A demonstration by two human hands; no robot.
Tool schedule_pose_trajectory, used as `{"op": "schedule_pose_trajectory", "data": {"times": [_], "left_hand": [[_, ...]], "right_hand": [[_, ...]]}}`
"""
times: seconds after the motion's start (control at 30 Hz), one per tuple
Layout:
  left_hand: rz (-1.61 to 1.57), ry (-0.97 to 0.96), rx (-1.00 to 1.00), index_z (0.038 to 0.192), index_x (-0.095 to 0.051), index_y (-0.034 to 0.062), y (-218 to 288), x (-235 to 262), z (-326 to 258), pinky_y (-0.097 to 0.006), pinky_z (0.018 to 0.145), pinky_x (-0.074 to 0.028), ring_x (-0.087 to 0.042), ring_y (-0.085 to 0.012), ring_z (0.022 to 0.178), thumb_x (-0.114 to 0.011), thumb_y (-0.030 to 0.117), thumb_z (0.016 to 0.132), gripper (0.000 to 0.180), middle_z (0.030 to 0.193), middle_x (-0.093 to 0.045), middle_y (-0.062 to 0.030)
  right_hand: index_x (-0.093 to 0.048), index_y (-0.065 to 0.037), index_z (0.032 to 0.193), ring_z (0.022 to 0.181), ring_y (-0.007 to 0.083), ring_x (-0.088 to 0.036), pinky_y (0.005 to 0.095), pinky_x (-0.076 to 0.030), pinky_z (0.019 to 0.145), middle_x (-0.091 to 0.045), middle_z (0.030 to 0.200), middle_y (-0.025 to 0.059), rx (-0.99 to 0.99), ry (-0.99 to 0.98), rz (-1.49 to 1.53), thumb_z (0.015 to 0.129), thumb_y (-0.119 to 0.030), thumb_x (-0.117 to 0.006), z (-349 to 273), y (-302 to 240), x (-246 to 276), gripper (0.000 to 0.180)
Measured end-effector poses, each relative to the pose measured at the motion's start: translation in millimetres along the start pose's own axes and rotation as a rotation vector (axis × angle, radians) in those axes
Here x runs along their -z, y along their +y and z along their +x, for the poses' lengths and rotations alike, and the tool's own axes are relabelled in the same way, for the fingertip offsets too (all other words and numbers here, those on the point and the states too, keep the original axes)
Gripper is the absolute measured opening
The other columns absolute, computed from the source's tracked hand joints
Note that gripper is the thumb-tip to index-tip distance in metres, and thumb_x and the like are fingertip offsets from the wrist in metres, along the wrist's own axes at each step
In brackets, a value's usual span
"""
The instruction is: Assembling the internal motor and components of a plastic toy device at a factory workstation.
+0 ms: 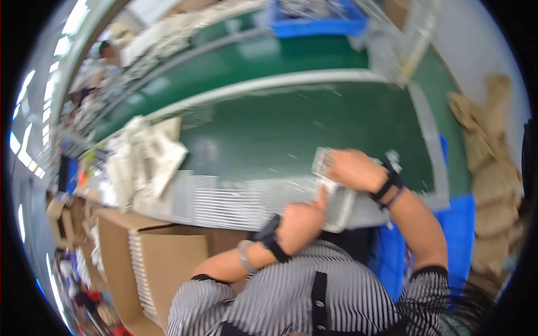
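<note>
At the near edge of the green work table [269, 129], a white, shallow, frame-like piece [339, 210] lies between my hands, blurred by motion. My right hand [357, 169] is closed at its far end, fingers bent over a pale corner [320, 161]. My left hand [302, 223] is curled against the piece's left side, one finger or thumb stretched along the edge. What the other left fingers do underneath is hidden. Both wrists wear dark bands.
Stacked thin white strips [224, 203] lie left of my left hand. White pieces [145, 162] are heaped farther left. An open cardboard box [174, 255] stands below the table edge. Blue bins [457, 235] are at the right, brown paper [493, 179] beyond. A blue tray [319, 28] sits at the back.
</note>
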State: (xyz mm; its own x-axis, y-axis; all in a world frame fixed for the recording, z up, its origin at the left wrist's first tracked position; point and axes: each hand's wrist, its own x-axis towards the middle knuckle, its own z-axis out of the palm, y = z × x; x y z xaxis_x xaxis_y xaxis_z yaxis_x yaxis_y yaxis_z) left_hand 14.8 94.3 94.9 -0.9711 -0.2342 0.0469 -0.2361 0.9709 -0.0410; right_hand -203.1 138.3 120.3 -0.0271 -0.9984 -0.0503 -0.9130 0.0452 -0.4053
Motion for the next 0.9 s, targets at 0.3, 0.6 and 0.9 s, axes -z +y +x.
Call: {"op": "schedule_pose_trajectory", "data": {"times": [0.3,0.6,0.9], "left_hand": [[-0.174,0.19,-0.028,0.144,-0.055,0.0117,-11,-6,-3,-0.034,0.067,-0.046,-0.057,-0.0209,0.083,-0.061,0.017,0.087,0.058,0.09,-0.056,-0.0052],[-0.329,0.244,0.014,0.148,-0.048,0.0094,-15,-19,0,-0.035,0.069,-0.047,-0.056,-0.022,0.088,-0.062,0.025,0.091,0.06,0.096,-0.055,-0.0062],[-0.328,0.227,0.025,0.151,-0.044,0.0078,-12,-25,-2,-0.034,0.068,-0.047,-0.056,-0.0213,0.089,-0.062,0.028,0.094,0.063,0.097,-0.053,-0.0057]], "right_hand": [[-0.08,-0.011,0.084,0.077,0.0319,-0.068,0.0425,-0.054,0.071,-0.072,0.079,0.0123,0.087,-0.066,0.196,0.071,-0.017,-0.076,7,15,0,0.014],[-0.079,-0.015,0.081,0.08,0.0297,-0.071,0.04,-0.058,0.073,-0.074,0.082,0.0079,-0.024,-0.194,0.033,0.073,-0.018,-0.074,22,11,2,0.01],[-0.08,-0.015,0.083,0.08,0.0298,-0.072,0.041,-0.057,0.073,-0.074,0.083,0.0082,-0.026,-0.251,-0.005,0.074,-0.019,-0.073,26,10,0,0.012]]}}
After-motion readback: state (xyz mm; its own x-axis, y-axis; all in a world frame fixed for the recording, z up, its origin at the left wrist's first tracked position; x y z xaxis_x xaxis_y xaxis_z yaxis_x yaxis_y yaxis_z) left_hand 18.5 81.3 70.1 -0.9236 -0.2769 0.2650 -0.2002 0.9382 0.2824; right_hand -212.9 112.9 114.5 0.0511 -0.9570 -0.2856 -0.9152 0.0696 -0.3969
